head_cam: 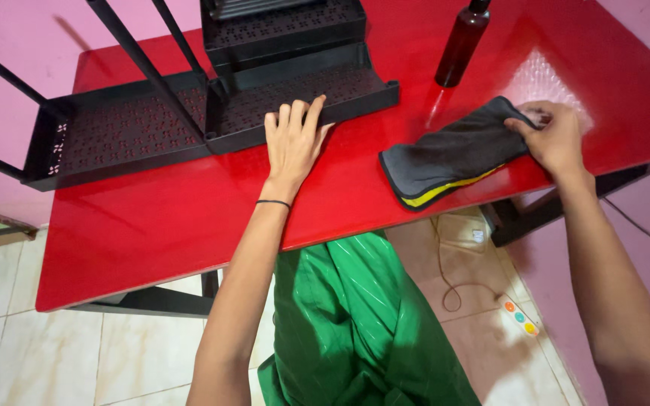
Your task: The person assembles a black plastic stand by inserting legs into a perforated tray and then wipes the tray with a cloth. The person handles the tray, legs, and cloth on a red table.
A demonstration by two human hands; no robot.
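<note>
My left hand [293,140] lies flat on the red table [152,225], fingers spread, with the fingertips touching the front edge of a black perforated tray rack [295,94]. It holds nothing. My right hand [554,135] pinches the far right corner of a folded dark grey cloth [449,154] with a yellow trim edge, which rests on the table's right side. A dark brown bottle [460,45] stands upright behind the cloth.
A second black perforated tray [114,131] with thin black metal legs sits at the table's left rear. Pink walls surround the table. Below are white floor tiles, a power strip [519,317] with a cord, and my green garment [355,323].
</note>
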